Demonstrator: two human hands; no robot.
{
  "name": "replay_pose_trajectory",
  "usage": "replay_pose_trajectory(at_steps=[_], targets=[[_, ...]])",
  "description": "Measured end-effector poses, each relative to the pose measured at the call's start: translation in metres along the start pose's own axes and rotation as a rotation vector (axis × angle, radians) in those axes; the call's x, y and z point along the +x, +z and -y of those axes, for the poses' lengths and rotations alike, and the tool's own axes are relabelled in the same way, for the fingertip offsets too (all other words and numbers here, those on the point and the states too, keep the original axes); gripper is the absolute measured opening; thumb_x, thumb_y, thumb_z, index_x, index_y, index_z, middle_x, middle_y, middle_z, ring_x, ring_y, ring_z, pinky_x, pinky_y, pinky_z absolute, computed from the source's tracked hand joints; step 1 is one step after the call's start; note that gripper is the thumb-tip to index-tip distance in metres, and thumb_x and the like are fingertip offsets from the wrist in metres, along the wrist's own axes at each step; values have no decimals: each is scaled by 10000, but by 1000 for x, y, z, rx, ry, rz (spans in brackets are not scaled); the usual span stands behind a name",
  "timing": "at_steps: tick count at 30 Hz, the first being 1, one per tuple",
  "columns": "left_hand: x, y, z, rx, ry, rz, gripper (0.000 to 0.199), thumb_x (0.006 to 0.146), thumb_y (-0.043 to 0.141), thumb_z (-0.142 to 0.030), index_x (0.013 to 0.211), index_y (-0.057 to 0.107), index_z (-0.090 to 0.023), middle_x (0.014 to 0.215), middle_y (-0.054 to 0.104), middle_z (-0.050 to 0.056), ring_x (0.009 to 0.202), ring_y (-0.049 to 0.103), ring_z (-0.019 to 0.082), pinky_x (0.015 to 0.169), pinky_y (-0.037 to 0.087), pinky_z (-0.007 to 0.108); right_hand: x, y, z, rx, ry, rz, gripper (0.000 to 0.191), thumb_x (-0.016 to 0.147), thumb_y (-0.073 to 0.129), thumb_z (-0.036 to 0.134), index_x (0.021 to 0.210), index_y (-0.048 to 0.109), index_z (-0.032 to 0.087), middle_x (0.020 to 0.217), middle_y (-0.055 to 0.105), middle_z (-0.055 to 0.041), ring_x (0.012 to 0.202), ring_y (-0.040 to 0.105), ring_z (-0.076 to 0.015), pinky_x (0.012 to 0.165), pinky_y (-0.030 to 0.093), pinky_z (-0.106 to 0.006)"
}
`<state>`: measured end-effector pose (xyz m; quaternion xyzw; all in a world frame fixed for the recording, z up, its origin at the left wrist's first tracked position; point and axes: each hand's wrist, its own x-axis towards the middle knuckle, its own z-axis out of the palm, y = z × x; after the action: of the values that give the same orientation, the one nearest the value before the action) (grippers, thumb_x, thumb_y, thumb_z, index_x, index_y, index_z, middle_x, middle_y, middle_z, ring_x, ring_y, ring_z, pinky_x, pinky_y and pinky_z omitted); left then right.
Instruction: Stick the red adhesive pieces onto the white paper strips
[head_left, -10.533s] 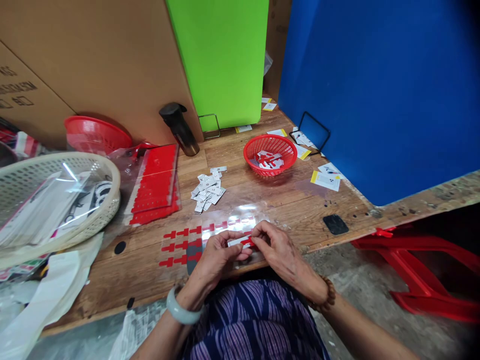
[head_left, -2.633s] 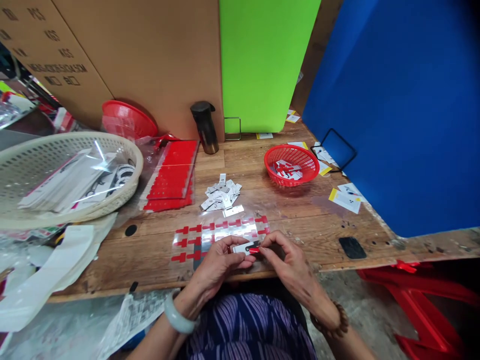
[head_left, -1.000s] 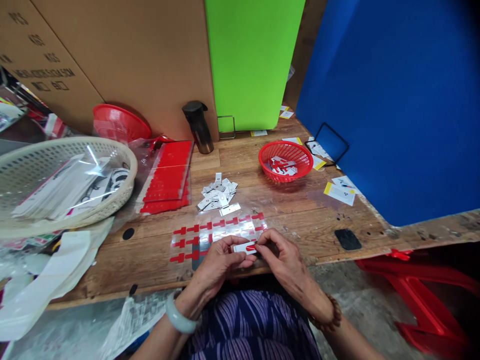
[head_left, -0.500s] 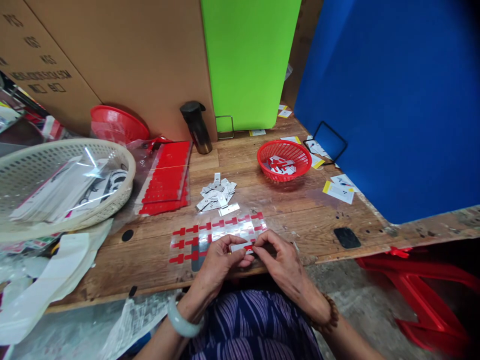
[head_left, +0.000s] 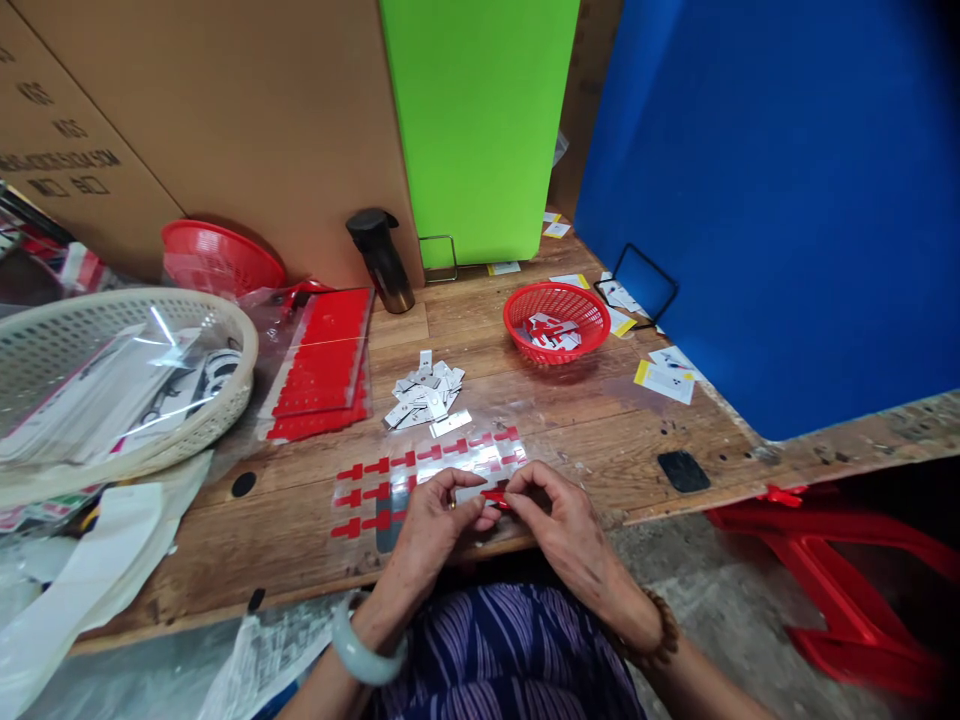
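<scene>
head: L hand (head_left: 431,520) + R hand (head_left: 559,515) both pinch small white tab (head_left: 474,493) w/ red sticker (head_left: 495,494), at near edge of table (head_left: 600,440) | clear glossy sheet (head_left: 427,470) of red T shapes just behind | woven red basket (head_left: 556,321), rough wood planks, blue wall (head_left: 772,180)
</scene>
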<state>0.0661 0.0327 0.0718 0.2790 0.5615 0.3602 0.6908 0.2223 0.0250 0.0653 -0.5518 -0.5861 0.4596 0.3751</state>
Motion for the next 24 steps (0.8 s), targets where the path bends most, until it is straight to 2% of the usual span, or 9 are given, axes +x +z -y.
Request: replay_pose_trajectory(at_steps=[8,19,24], targets=[[0,0,-2,-31,-64,2,428,570,812,-258,883,552,-127,631,721,83,547,677,136,578,516,183,4,2,-5,-102,-28,-29,111,811,473,138,738,527,203,724,563,19,697,520,-139,654,386,-249],[1,1,1,-24,-62,-6,370,608,778,-201,886,550,-116,627,721,96,534,674,130,556,516,168,3,4,-5,-241,-89,-41,121,803,488,97,759,534,201,761,577,9,739,521,-148,701,377,-269],[0,0,4,-31,-65,-29,361,621,764,-172,895,535,-122,613,718,93,528,675,134,533,510,161,4,5,-10,-234,-88,-24,115,800,496,104,752,527,203,749,568,11,733,520,-147,680,379,-261]])
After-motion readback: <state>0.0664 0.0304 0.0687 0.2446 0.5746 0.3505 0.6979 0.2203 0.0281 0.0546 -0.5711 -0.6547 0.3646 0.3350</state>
